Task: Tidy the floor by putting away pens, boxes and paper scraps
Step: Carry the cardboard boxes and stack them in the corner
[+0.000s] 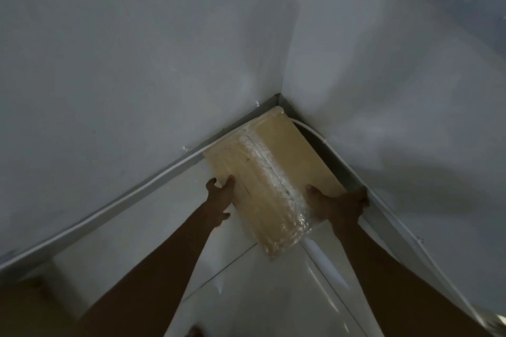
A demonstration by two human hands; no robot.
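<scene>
A tan cardboard box (269, 169) with a strip of clear tape down its top sits in the corner of the room on the white tiled floor (153, 230). Its far end reaches the corner where the two walls meet. My left hand (220, 197) grips the box's left edge, thumb on top. My right hand (338, 204) grips the right side near the front, thumb on the top face and fingers down the side by the wall.
White walls (137, 49) close in on the left and right, with grey skirting (131, 194) along their base. A white cable (317, 137) runs along the right skirting. A tan shape (24, 306) lies at the lower left. Tiled floor stretches toward me.
</scene>
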